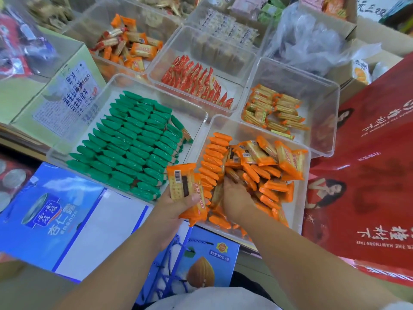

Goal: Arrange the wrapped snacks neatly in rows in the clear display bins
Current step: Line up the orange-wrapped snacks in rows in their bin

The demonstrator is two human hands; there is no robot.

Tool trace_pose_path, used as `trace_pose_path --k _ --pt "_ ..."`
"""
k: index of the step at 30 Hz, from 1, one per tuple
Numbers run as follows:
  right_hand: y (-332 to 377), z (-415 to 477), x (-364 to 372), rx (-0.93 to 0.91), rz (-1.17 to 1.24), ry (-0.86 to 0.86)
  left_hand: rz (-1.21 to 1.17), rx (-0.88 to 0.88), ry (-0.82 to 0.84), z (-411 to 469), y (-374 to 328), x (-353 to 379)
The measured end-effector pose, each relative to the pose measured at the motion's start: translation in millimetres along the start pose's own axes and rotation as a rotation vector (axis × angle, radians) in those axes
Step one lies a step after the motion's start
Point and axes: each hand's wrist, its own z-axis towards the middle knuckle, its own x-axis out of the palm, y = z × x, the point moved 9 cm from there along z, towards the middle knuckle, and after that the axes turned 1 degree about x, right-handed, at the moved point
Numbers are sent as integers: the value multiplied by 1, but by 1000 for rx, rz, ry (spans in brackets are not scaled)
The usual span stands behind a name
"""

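Note:
A clear bin [299, 220] at the front centre holds orange-wrapped biscuit packs [263, 173]. One short upright row [215, 153] runs along its left side; the other packs lie jumbled. My left hand [176, 209] is shut on a small stack of orange packs [187, 191] at the bin's near-left corner, above its rim. My right hand [234, 198] reaches down into the pile, fingers buried among the packs; what they grip is hidden. To the left, another clear bin [199, 117] holds green-wrapped snacks [134, 142] in neat rows.
Behind stand more clear bins: red packets [196, 79], yellow-orange packs [274, 108], loose orange packs [127, 45]. A red gift box [368, 175] crowds the right side. Blue cartons [55, 211] lie at the front left, a green cardboard box [67, 92] at the left, a plastic bag [308, 34] at the back.

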Motion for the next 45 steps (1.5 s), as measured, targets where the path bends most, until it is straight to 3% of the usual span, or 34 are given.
trace_pose_path --k 6,13,20,26,32,40,45 --pt "-2 7 7 -42 43 119 29 -9 0 -1 0 1" --pt "-1 16 17 -28 -134 178 39 -16 -1 -2 -1 3" --pt "-7 22 13 -20 -41 130 29 -21 6 -1 -1 2" --pt "-4 4 -4 -132 54 91 53 -9 23 -2 -4 6" --pt "14 -30 -10 -291 259 190 48 -4 30 -2 -6 9" --pt "12 -42 0 -292 57 33 79 9 -32 0 -11 15" --pt "3 -49 -4 -291 181 78 51 -2 -85 3 -14 20"
